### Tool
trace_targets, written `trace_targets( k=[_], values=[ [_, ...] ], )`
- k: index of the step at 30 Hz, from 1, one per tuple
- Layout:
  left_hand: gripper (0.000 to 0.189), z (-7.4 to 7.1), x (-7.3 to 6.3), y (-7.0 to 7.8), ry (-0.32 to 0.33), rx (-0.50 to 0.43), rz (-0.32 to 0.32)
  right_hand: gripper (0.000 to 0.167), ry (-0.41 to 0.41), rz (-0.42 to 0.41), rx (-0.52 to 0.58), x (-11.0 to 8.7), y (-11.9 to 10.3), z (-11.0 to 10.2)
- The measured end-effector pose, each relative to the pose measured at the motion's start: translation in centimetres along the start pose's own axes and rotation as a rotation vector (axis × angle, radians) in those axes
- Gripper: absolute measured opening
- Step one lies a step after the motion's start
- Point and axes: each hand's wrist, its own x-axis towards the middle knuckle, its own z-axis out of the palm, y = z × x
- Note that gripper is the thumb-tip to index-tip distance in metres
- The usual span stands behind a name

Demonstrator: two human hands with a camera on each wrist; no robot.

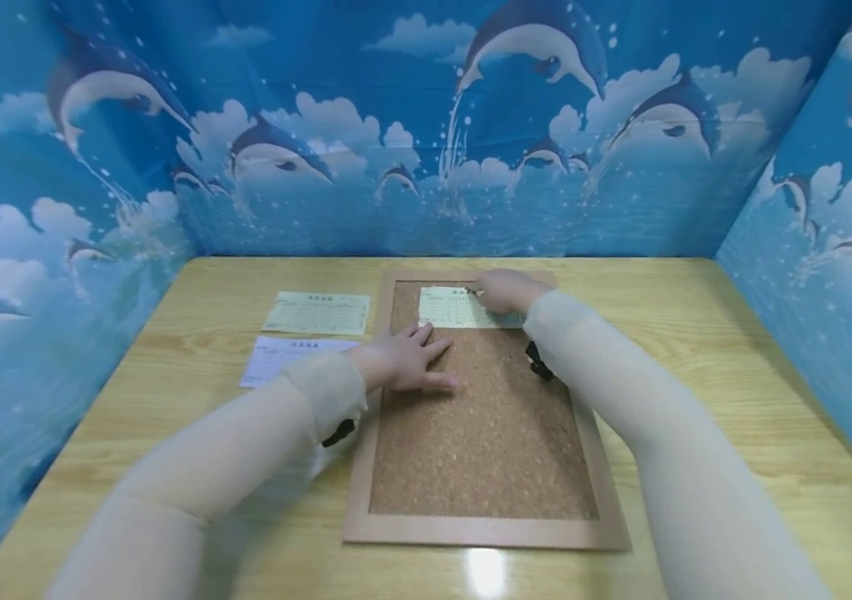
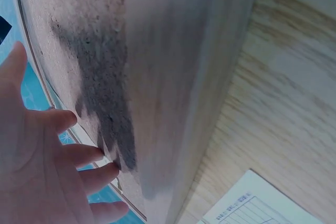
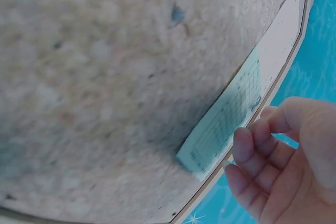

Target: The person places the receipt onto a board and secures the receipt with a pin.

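Observation:
A pale green printed slip point(image 1: 447, 308) lies on the upper part of a framed cork board point(image 1: 482, 433). My left hand point(image 1: 407, 360) is spread over the board's left side, its fingertips right at the slip's lower left corner; in the left wrist view the fingers point(image 2: 86, 154) are loosely extended. At the slip's top edge is my right hand point(image 1: 508, 292), fingers curled and thumb and forefinger brought together. The right wrist view shows these fingertips point(image 3: 244, 142) close by the slip's printed heading; I cannot tell whether something small is pinched between them.
Left of the board, another green slip point(image 1: 318, 313) and a white slip point(image 1: 283, 357) lie on the wooden table point(image 1: 719, 367); my left sleeve partly covers the white one. A dolphin-patterned curtain point(image 1: 456, 200) encloses the back and both sides. Black straps show at both wrists.

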Motion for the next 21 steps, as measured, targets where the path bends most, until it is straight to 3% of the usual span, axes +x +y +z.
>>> trace_targets(
  k=[6,12,21],
  values=[
    [0.084,0.0,-0.4,-0.3,0.001,-0.065,0.022,0.044,0.043,-0.004,0.024,-0.8,0.8,0.6],
    [0.084,0.4,-0.8,-0.9,0.054,-0.098,0.051,0.044,0.083,-0.044,0.051,-1.3,0.6,1.7],
    [0.081,1.3,-1.5,-2.4,0.255,-0.108,0.165,0.044,0.212,-0.085,0.104,-2.5,0.0,2.8]
  ],
)
